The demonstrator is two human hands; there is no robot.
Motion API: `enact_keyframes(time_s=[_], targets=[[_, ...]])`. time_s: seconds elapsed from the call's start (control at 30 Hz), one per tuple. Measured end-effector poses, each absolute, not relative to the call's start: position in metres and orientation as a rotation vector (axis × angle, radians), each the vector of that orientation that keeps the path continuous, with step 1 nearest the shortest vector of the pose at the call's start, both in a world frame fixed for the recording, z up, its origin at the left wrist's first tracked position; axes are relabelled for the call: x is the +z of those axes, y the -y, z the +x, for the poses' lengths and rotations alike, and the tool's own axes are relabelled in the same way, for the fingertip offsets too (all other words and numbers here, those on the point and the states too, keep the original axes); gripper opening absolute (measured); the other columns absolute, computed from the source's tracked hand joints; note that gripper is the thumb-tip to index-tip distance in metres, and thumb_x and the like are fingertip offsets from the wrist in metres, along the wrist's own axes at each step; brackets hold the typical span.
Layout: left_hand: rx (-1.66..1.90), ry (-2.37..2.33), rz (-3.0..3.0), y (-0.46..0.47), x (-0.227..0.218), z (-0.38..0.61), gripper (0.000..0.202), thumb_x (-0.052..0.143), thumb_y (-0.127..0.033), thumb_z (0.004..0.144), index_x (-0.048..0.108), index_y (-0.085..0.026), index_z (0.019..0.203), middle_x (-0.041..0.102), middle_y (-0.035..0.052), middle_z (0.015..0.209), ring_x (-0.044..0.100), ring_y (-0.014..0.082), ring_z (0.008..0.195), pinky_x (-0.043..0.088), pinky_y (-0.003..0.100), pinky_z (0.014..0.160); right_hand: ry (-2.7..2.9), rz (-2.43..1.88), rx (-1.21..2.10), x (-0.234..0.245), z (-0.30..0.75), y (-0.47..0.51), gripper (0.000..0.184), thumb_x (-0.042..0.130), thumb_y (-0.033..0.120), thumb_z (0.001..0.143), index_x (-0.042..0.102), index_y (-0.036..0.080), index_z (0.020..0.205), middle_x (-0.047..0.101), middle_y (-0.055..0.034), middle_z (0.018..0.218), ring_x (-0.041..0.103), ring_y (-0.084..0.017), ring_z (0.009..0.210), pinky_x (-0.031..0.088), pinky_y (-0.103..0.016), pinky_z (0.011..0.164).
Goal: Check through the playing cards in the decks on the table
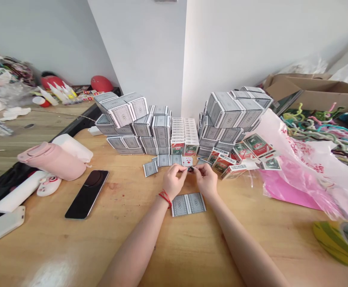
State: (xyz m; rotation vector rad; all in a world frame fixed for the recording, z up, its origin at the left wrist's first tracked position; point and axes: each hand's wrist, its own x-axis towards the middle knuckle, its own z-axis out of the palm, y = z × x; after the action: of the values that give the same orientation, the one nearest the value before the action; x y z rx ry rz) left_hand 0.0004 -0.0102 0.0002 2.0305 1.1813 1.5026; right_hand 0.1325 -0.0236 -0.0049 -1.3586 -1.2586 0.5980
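Note:
My left hand, with a red string on its wrist, pinches one side of a small dark-patterned playing card. The fingertips of my right hand are closed on its other side. Most of this card is hidden by the fingers, and it looks bent or seen edge-on. Between my wrists, two patterned cards lie back up, side by side on the table. Just beyond my fingers are a face-up card with red marks and several face-down cards.
Blocks built from patterned cards rise in a left stack and a right stack, with card boxes between. Loose boxes and pink plastic lie right. A phone and pink bottle lie left; tape sits near right.

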Motion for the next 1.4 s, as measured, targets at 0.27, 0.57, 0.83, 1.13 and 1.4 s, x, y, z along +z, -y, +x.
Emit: enact_keyframes(time_s=[0.27, 0.57, 0.83, 1.13, 1.4], targets=[[1.491, -1.290, 1.981, 0.0102, -0.0006, 0.0021, 0.014, 0.056, -0.027, 0.078, 0.052, -0.017, 0.068, 0.057, 0.0008, 0.069, 0.056, 0.0111, 0.070, 0.044, 0.024, 0.066, 1.375, -1.316, 0.567, -0.0039, 0.1316, 0.0258, 0.012, 0.045, 0.028, 0.081, 0.055, 0.021, 0.080, 0.067, -0.0038, 0.074, 0.065, -0.018, 0.069, 0.052, -0.030, 0.066], [1.518, -1.418, 1.960, 0.0104, -0.0004, 0.0022, 0.021, 0.058, -0.031, 0.076, 0.047, -0.017, 0.064, 0.053, -0.0007, 0.064, 0.052, 0.0103, 0.064, 0.041, 0.022, 0.062, 1.493, -1.283, 0.530, -0.0040, 0.1303, 0.0289, 0.019, 0.038, 0.017, 0.082, 0.056, 0.022, 0.088, 0.068, -0.0037, 0.079, 0.066, -0.018, 0.075, 0.052, -0.030, 0.070], [1.541, -1.490, 1.936, 0.0099, -0.0014, 0.0021, 0.026, 0.060, -0.034, 0.074, 0.044, -0.018, 0.061, 0.051, -0.0012, 0.061, 0.051, 0.0105, 0.061, 0.040, 0.022, 0.059, 1.549, -1.254, 0.547, -0.0049, 0.1317, 0.0282, 0.022, 0.036, 0.015, 0.082, 0.055, 0.022, 0.091, 0.068, -0.0057, 0.087, 0.066, -0.018, 0.077, 0.052, -0.030, 0.071], [1.506, -1.389, 2.006, 0.0137, -0.0029, 0.0059, 0.013, 0.050, -0.024, 0.081, 0.046, -0.018, 0.070, 0.053, 0.0012, 0.070, 0.051, 0.0117, 0.068, 0.041, 0.023, 0.062, 1.474, -1.299, 0.542, -0.0014, 0.1288, 0.0278, 0.014, 0.042, 0.022, 0.081, 0.056, 0.022, 0.084, 0.068, -0.0031, 0.078, 0.065, -0.017, 0.072, 0.051, -0.028, 0.066], [1.420, -1.299, 2.036, 0.0126, -0.0048, 0.0056, 0.014, 0.040, -0.012, 0.082, 0.053, -0.019, 0.085, 0.059, 0.0042, 0.084, 0.056, 0.0149, 0.082, 0.046, 0.028, 0.071, 1.365, -1.353, 0.457, -0.0008, 0.1260, 0.0278, 0.013, 0.053, 0.033, 0.078, 0.056, 0.021, 0.074, 0.068, -0.0040, 0.078, 0.064, -0.016, 0.068, 0.053, -0.029, 0.064]])
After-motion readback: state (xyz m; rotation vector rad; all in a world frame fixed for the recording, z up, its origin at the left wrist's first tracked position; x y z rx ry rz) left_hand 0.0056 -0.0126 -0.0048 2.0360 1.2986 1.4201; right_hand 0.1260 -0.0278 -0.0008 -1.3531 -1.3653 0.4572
